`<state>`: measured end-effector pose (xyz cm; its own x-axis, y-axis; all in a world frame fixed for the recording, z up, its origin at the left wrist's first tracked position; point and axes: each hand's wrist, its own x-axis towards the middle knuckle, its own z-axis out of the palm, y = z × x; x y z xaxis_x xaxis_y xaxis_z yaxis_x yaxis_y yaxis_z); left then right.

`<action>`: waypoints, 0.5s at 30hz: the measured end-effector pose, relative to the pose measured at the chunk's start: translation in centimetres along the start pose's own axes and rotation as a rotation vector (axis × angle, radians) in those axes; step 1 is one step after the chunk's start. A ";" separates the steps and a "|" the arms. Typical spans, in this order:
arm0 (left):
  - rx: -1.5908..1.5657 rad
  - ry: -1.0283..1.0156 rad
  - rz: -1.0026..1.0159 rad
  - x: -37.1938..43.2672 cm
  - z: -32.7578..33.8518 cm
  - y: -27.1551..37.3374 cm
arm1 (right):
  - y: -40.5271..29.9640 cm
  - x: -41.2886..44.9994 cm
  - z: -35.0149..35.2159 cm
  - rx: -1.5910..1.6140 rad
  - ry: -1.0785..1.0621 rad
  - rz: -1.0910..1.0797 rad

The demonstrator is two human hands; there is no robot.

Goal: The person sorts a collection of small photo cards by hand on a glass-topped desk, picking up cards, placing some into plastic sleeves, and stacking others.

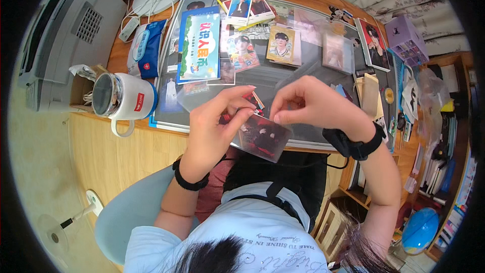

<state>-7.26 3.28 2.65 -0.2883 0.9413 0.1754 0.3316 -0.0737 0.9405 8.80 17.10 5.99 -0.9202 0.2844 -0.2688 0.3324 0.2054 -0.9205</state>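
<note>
Both my hands are at a dark photo card in a clear plastic sleeve (pixel 263 138), tilted over the desk's front edge. My left hand (pixel 223 117) pinches its upper left part between thumb and fingers. Red and black cards (pixel 254 100) show just behind that grip, partly hidden by my fingers. My right hand (pixel 301 102) has thumb and forefinger together at the sleeve's upper right corner; whether it pinches the plastic cannot be told. Beyond my hands lie a gold-bordered photo card (pixel 280 44), a clear card box (pixel 338 53) and a pile of photo cards (pixel 240 9).
A white lidded mug (pixel 130 96) stands at the desk's left edge, by a blue wipes packet (pixel 146 51). Illustrated packets (pixel 201 47) lie on the grey desk mat. A framed picture (pixel 373 45) and a purple box (pixel 406 41) are at the back right.
</note>
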 end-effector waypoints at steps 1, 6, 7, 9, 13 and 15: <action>0.003 0.008 -0.004 0.1 0.1 0.1 | -0.3 -0.2 0.3 0.000 -0.009 -0.003; -0.059 0.061 0.047 0.6 0.4 0.7 | -0.2 -1.1 1.7 0.074 -0.030 0.136; -0.061 0.061 0.048 0.7 0.4 0.7 | 0.3 -1.3 1.9 0.183 0.013 0.130; -0.102 0.015 0.071 0.7 0.1 0.6 | 0.5 -1.6 2.0 0.182 0.055 0.107; -0.645 0.189 0.026 1.0 -0.7 0.6 | -0.9 -2.3 1.9 0.369 0.286 0.157; -0.965 -0.099 -0.118 0.8 -0.8 0.9 | -1.3 -2.5 2.4 0.478 0.308 0.152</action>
<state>-7.91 3.67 3.85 -0.1808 0.9801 0.0816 -0.5849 -0.1738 0.7922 10.20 13.89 7.20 -0.7433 0.5517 -0.3783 0.2598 -0.2831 -0.9232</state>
